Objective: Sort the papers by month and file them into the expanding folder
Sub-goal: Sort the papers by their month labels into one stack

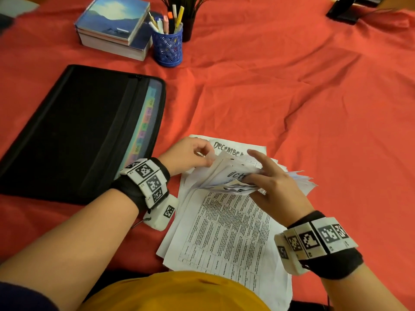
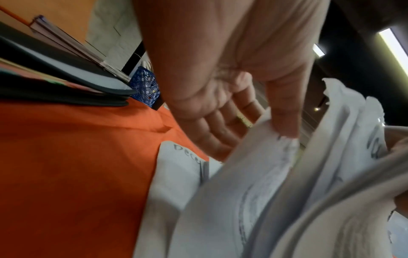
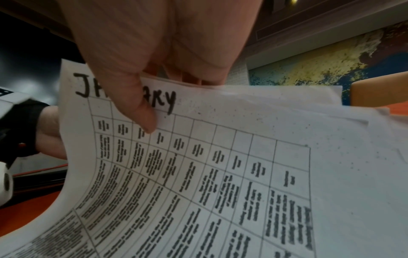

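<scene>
A loose pile of white papers (image 1: 224, 234) lies on the red cloth in front of me, with a sheet headed "December" (image 1: 228, 147) at its far end. My right hand (image 1: 253, 173) grips a lifted, fanned bundle of sheets; one of them shows "Oct" (image 1: 235, 175). In the right wrist view its thumb (image 3: 143, 115) presses on a sheet headed January (image 3: 220, 165). My left hand (image 1: 203, 157) pinches the left edges of the fanned sheets, with its thumb (image 2: 284, 120) on one edge. The black expanding folder (image 1: 78, 131) lies to the left, its coloured tabs (image 1: 146, 120) showing.
A stack of books (image 1: 114, 28) and a blue pen cup (image 1: 167, 47) stand at the back, beside a dark plant pot (image 1: 188, 30). A black object (image 1: 345, 7) sits at the far right. Wrinkled red cloth (image 1: 314, 97) covers the table.
</scene>
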Demonstrator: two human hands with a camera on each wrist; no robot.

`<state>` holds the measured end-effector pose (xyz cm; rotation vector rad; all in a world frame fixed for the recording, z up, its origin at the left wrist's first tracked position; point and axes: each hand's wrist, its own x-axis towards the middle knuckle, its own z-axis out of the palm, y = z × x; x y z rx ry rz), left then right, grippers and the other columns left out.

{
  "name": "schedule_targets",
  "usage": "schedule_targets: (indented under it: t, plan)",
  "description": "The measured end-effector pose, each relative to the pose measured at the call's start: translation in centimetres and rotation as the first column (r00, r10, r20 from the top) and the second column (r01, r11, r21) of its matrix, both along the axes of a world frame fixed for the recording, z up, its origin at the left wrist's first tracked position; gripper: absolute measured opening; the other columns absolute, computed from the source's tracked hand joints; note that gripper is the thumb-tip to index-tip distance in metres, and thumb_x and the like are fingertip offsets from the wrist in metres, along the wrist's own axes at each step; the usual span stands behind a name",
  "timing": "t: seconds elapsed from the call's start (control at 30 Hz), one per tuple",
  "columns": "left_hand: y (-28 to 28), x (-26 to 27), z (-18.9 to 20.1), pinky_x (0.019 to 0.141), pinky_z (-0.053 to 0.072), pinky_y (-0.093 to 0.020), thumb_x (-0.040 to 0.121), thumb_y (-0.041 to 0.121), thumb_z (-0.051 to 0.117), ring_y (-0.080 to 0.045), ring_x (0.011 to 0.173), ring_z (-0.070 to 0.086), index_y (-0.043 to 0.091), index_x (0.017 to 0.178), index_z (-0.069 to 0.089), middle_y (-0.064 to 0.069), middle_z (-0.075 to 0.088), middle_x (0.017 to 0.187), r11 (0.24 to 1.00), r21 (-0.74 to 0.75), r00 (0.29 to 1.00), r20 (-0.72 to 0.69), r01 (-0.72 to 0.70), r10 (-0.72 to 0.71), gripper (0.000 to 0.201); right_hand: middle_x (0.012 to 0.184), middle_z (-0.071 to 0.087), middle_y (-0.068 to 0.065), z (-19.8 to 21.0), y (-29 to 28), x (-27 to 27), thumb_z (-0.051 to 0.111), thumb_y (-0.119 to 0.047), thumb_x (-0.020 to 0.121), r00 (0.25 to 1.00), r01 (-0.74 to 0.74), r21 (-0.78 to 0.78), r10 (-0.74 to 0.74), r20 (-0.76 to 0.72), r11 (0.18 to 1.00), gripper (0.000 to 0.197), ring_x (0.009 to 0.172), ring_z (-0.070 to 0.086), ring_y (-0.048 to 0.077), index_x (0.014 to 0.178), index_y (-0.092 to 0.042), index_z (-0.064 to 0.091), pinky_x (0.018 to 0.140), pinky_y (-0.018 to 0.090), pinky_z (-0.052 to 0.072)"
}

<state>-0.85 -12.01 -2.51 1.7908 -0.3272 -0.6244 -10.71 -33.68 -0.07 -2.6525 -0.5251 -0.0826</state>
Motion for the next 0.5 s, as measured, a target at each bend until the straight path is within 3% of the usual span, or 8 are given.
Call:
schedule_targets:
  t: [0.07, 0.13, 0.2, 0.3, 0.37, 0.43, 0.5]
  plan:
    - [0.6, -0.1, 0.3, 0.066, 0.047, -0.017, 0.082, -0.011, 0.059, -0.008, 0.071, 0.056, -0.001, 0.087, 0.062, -0.011, 0.06, 0.081, 0.996, -0.057, 0.99, -0.117, 0.067, -0.073, 0.011, 0.128, 0.054, 0.02, 0.0, 0.2, 0.4, 0.067, 0.005, 0.062, 1.0, -0.022, -0.02, 0.022, 0.02, 1.0, 0.025, 0.088, 0.065, 0.028, 0.082, -0.01, 0.071, 0.081, 0.035, 0.051]
    - [0.8, -0.1, 0.7, 0.062, 0.048, -0.018, 0.086, -0.004, 0.057, -0.011, 0.068, 0.056, 0.006, 0.083, 0.063, -0.011, 0.06, 0.08, 0.991, -0.114, 0.971, -0.218, 0.072, -0.096, 0.012, 0.108, 0.066, 0.009, 0.0, 0.4, 0.6, 0.055, -0.007, 0.068, 0.996, -0.057, -0.066, 0.061, 0.066, 0.996, 0.023, 0.081, 0.058, 0.029, 0.082, -0.013, 0.072, 0.072, 0.037, 0.053]
    - [0.4, 0.0, 0.8, 0.064, 0.049, -0.018, 0.09, 0.008, 0.056, -0.01, 0.07, 0.059, 0.011, 0.084, 0.065, -0.006, 0.064, 0.083, 0.991, -0.136, 0.959, -0.28, 0.014, -0.052, 0.011, 0.086, 0.067, -0.002, 0.2, 0.4, 0.7, 0.046, -0.018, 0.071, 0.994, -0.054, -0.11, 0.064, 0.092, 0.992, 0.03, 0.08, 0.048, 0.024, 0.084, -0.018, 0.073, 0.068, 0.032, 0.045]
    - [-0.9, 0.8, -0.5, 0.063, 0.044, -0.024, 0.091, 0.017, 0.058, -0.018, 0.084, 0.056, 0.011, 0.095, 0.064, -0.005, 0.062, 0.094, 0.986, 0.075, 0.969, -0.188, -0.151, 0.162, 0.009, 0.078, 0.065, -0.006, 0.4, 0.4, 0.4, 0.05, -0.02, 0.071, 0.992, -0.025, -0.146, 0.043, 0.121, 0.989, 0.026, 0.091, 0.044, 0.022, 0.083, -0.02, 0.073, 0.076, 0.029, 0.032]
    - [-1.7, 1.0, -1.2, 0.062, 0.043, -0.03, 0.088, 0.014, 0.061, -0.024, 0.086, 0.056, 0.007, 0.1, 0.06, -0.01, 0.06, 0.095, 0.975, 0.166, 0.969, -0.171, -0.15, 0.178, 0.014, 0.08, 0.064, -0.002, 0.3, 0.2, 0.2, 0.057, -0.014, 0.07, 0.994, -0.058, -0.117, 0.068, 0.084, 0.991, 0.022, 0.089, 0.051, 0.023, 0.084, -0.017, 0.073, 0.074, 0.03, 0.041]
    - [-2.2, 1.2, -1.8, 0.075, 0.051, -0.04, 0.081, 0.013, 0.066, -0.03, 0.093, 0.064, 0.001, 0.104, 0.062, -0.013, 0.067, 0.102, 0.982, 0.173, 0.978, -0.176, -0.081, 0.112, 0.026, 0.081, 0.065, 0.002, 0.4, 0.1, -0.1, 0.06, -0.008, 0.068, 0.996, -0.075, -0.078, 0.079, 0.048, 0.994, 0.022, 0.08, 0.059, 0.027, 0.085, -0.014, 0.072, 0.067, 0.033, 0.05]
    - [-2.2, 1.2, -1.7, 0.091, 0.051, -0.041, 0.081, 0.007, 0.067, -0.027, 0.102, 0.064, 0.001, 0.109, 0.064, -0.012, 0.068, 0.111, 0.982, 0.184, 0.99, -0.123, -0.051, 0.074, 0.029, 0.08, 0.065, 0.005, 0.5, 0.0, -0.2, 0.06, -0.006, 0.067, 0.996, -0.074, -0.055, 0.077, 0.051, 0.996, 0.022, 0.072, 0.062, 0.029, 0.084, -0.012, 0.072, 0.061, 0.034, 0.052]
